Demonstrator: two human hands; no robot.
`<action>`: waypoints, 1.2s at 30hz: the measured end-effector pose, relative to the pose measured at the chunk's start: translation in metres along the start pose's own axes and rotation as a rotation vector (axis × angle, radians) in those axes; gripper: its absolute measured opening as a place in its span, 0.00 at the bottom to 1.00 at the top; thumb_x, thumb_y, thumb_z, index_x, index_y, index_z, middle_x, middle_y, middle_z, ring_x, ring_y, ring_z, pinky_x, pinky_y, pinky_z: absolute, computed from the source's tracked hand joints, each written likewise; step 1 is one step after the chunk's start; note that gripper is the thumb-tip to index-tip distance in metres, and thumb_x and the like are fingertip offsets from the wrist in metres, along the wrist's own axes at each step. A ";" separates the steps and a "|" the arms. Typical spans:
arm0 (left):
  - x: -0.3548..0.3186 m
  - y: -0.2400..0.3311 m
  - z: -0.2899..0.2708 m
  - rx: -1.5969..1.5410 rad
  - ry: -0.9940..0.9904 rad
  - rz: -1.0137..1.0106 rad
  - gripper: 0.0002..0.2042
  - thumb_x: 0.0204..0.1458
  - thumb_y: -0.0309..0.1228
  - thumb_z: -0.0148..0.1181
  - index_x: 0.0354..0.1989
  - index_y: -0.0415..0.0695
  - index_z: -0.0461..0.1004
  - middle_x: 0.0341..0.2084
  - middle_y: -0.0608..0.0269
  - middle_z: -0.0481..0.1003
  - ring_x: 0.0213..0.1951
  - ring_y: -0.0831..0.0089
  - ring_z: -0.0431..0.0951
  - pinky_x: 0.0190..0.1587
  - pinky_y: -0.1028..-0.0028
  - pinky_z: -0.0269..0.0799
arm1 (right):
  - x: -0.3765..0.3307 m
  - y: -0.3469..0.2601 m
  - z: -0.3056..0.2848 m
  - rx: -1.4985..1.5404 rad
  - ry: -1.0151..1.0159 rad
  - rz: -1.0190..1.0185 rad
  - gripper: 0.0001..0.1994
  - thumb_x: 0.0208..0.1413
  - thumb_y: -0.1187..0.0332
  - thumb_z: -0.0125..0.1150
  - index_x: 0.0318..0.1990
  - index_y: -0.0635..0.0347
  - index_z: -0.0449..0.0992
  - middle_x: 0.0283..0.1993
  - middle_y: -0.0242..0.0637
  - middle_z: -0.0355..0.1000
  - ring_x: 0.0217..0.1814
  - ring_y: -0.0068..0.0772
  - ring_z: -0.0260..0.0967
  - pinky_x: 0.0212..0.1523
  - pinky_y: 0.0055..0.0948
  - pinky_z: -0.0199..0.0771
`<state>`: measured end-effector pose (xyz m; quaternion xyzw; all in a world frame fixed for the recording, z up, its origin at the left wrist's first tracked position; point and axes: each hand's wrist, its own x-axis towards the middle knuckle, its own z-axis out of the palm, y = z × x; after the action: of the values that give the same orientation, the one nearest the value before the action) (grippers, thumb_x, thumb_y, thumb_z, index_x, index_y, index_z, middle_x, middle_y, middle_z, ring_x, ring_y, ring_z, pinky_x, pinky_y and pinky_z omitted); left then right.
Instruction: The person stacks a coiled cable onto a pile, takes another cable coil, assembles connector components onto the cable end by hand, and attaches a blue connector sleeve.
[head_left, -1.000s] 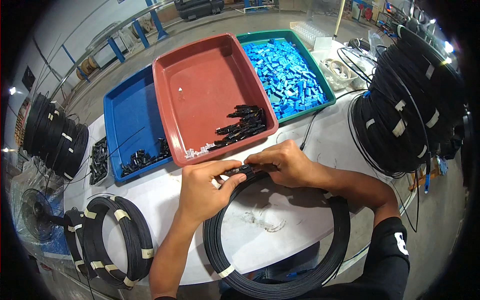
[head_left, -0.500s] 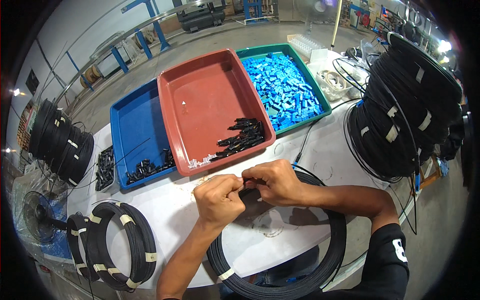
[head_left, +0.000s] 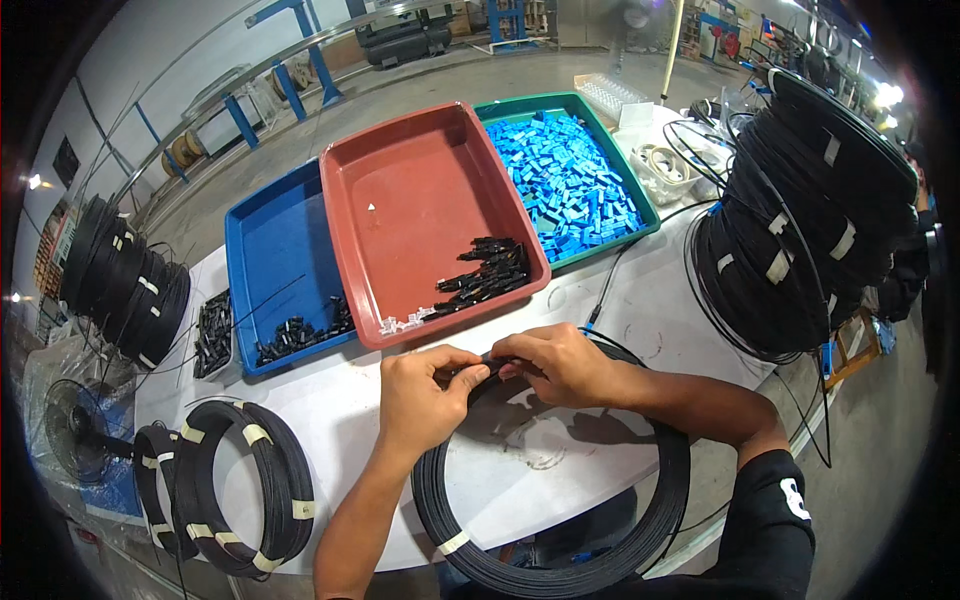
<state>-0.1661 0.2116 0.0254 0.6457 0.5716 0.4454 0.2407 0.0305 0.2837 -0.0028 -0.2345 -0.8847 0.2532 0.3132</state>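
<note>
Over the white table (head_left: pixel 330 420), left hand (head_left: pixel 420 390) and right hand (head_left: pixel 555 362) both pinching a small black connector (head_left: pixel 478 368), black cable coil (head_left: pixel 560 520) below, red tray (head_left: pixel 425 200) beyond.

Factory workshop, stacked black cable coils (head_left: pixel 810 210), parts trays (head_left: pixel 425 215), concrete floor (head_left: pixel 470 85)

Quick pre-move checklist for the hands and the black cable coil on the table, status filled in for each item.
1. Both hands on the small black part: left hand and right hand pinch it together: ok.
2. Black cable coil lies flat on the white table: ok.
3. Black parts within reach in the red tray: ok.
4. Blue pieces stocked in the green tray: ok.
5. Part seated on the cable: hidden by fingers, cannot tell.
</note>
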 end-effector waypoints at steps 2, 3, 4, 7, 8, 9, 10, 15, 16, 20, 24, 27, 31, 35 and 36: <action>0.002 -0.006 0.000 -0.093 -0.063 -0.112 0.06 0.47 0.22 0.70 0.33 0.36 0.84 0.25 0.52 0.83 0.28 0.72 0.84 0.34 0.75 0.79 | -0.003 0.001 -0.002 -0.072 0.028 -0.077 0.12 0.48 0.74 0.66 0.42 0.60 0.78 0.31 0.45 0.77 0.35 0.51 0.77 0.34 0.40 0.76; 0.002 -0.009 0.001 -0.092 -0.058 -0.111 0.06 0.47 0.22 0.70 0.33 0.36 0.84 0.25 0.52 0.83 0.28 0.72 0.84 0.34 0.75 0.79 | -0.001 0.003 -0.002 -0.146 0.062 -0.159 0.13 0.46 0.75 0.67 0.42 0.60 0.77 0.31 0.44 0.76 0.35 0.51 0.77 0.34 0.40 0.76; 0.000 -0.010 0.003 -0.084 -0.055 -0.072 0.06 0.47 0.22 0.70 0.35 0.36 0.83 0.26 0.54 0.83 0.29 0.74 0.84 0.35 0.76 0.78 | -0.001 0.005 -0.001 -0.154 0.090 -0.192 0.15 0.42 0.75 0.68 0.41 0.60 0.78 0.32 0.41 0.76 0.36 0.46 0.76 0.34 0.40 0.76; -0.005 -0.010 0.010 -0.120 -0.022 -0.081 0.06 0.46 0.19 0.69 0.33 0.35 0.83 0.26 0.56 0.83 0.29 0.74 0.83 0.34 0.77 0.78 | 0.001 -0.001 0.005 -0.221 0.179 -0.310 0.18 0.38 0.76 0.69 0.41 0.59 0.78 0.33 0.39 0.76 0.36 0.44 0.77 0.33 0.39 0.76; -0.009 -0.010 0.014 -0.091 0.043 -0.045 0.05 0.45 0.18 0.67 0.32 0.35 0.83 0.25 0.54 0.83 0.28 0.73 0.84 0.34 0.77 0.78 | 0.000 -0.003 0.005 -0.217 0.173 -0.314 0.17 0.36 0.76 0.69 0.39 0.58 0.79 0.33 0.36 0.76 0.34 0.42 0.76 0.32 0.38 0.76; -0.011 -0.009 0.018 -0.062 0.107 -0.010 0.05 0.44 0.17 0.66 0.30 0.34 0.83 0.24 0.51 0.83 0.27 0.72 0.84 0.34 0.77 0.79 | -0.001 -0.004 0.006 -0.215 0.170 -0.318 0.17 0.36 0.76 0.69 0.39 0.58 0.79 0.33 0.36 0.76 0.34 0.42 0.76 0.32 0.38 0.76; -0.012 -0.003 0.021 0.026 0.146 0.017 0.05 0.40 0.14 0.64 0.26 0.36 0.82 0.23 0.54 0.82 0.26 0.70 0.84 0.31 0.74 0.78 | -0.003 -0.004 0.008 -0.199 0.172 -0.275 0.15 0.36 0.77 0.70 0.38 0.59 0.81 0.32 0.36 0.76 0.32 0.41 0.76 0.31 0.36 0.76; -0.012 -0.006 0.027 0.166 0.283 0.255 0.06 0.36 0.14 0.60 0.21 0.38 0.80 0.21 0.54 0.81 0.25 0.62 0.83 0.30 0.72 0.78 | 0.000 -0.011 0.007 -0.048 0.103 0.012 0.09 0.38 0.77 0.69 0.32 0.60 0.82 0.28 0.37 0.75 0.28 0.41 0.74 0.28 0.37 0.72; -0.011 -0.012 0.028 0.211 0.300 0.358 0.05 0.35 0.15 0.62 0.22 0.38 0.79 0.21 0.56 0.80 0.25 0.62 0.83 0.29 0.71 0.77 | 0.004 -0.012 0.006 0.041 0.102 0.047 0.08 0.41 0.77 0.69 0.32 0.60 0.82 0.26 0.38 0.74 0.28 0.41 0.74 0.28 0.37 0.71; -0.006 -0.009 0.015 0.249 0.219 0.413 0.07 0.36 0.20 0.68 0.27 0.39 0.81 0.26 0.57 0.82 0.30 0.60 0.83 0.34 0.69 0.78 | 0.014 -0.008 0.003 0.132 0.104 0.117 0.09 0.47 0.77 0.68 0.37 0.61 0.83 0.27 0.43 0.75 0.30 0.44 0.74 0.32 0.39 0.71; 0.041 -0.021 -0.031 -0.026 -0.017 0.137 0.17 0.55 0.33 0.65 0.49 0.36 0.80 0.35 0.51 0.84 0.38 0.71 0.84 0.40 0.70 0.78 | 0.038 0.013 -0.013 0.134 0.122 0.225 0.10 0.53 0.76 0.64 0.43 0.63 0.81 0.32 0.47 0.79 0.35 0.42 0.78 0.38 0.36 0.73; 0.071 -0.062 -0.051 0.304 0.122 0.102 0.13 0.55 0.31 0.63 0.46 0.38 0.82 0.35 0.51 0.83 0.36 0.66 0.84 0.39 0.71 0.77 | 0.046 0.037 -0.009 0.252 0.051 0.362 0.10 0.59 0.76 0.59 0.46 0.68 0.80 0.33 0.45 0.81 0.36 0.30 0.78 0.40 0.31 0.74; 0.086 -0.088 -0.057 0.669 -0.114 0.280 0.11 0.45 0.30 0.68 0.37 0.43 0.84 0.34 0.57 0.82 0.38 0.58 0.81 0.44 0.64 0.75 | 0.044 0.030 -0.015 0.327 0.054 0.386 0.10 0.61 0.77 0.56 0.45 0.71 0.79 0.31 0.41 0.80 0.34 0.28 0.77 0.40 0.29 0.74; 0.098 -0.085 -0.051 0.685 -0.238 0.304 0.11 0.43 0.32 0.71 0.36 0.46 0.85 0.32 0.62 0.81 0.36 0.61 0.81 0.40 0.65 0.76 | 0.041 0.026 -0.012 0.319 0.025 0.387 0.10 0.62 0.77 0.53 0.47 0.69 0.78 0.29 0.38 0.79 0.33 0.27 0.75 0.39 0.29 0.73; 0.100 -0.083 -0.053 0.699 -0.298 0.261 0.11 0.43 0.33 0.71 0.35 0.46 0.85 0.32 0.64 0.81 0.36 0.61 0.81 0.40 0.65 0.76 | 0.042 0.023 -0.013 0.315 -0.006 0.379 0.10 0.62 0.77 0.53 0.47 0.68 0.78 0.29 0.38 0.79 0.33 0.26 0.74 0.39 0.29 0.72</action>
<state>-0.2601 0.3152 0.0130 0.8135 0.5606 0.1525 0.0280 0.0156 0.3291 0.0104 -0.3436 -0.7755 0.4432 0.2901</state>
